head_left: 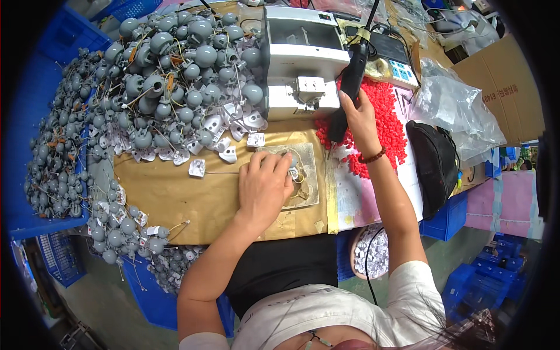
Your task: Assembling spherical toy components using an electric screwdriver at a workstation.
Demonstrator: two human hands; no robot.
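Observation:
My left hand [263, 184] is closed around a small grey ball-shaped part [292, 161], mostly hidden under the fingers. It rests over a square worn plate [309, 189] on the brown-covered table. A thin wire runs left from the fingers to a white square piece [197, 168]. My right hand [363, 122] grips a black electric screwdriver [352, 76], tilted with its tip pointing down beside a heap of small red caps [388, 125]. A white machine [303, 64] with a metal block on its front stands just left of the screwdriver.
A large pile of grey ball-shaped parts with wires [192, 70] covers the far left, and more fill a blue bin [17, 224]. To the right lie a black pouch [430, 169], a clear plastic bag [461, 105] and a cardboard box [501, 87]. A bowl of white pieces [371, 251] sits below the table edge.

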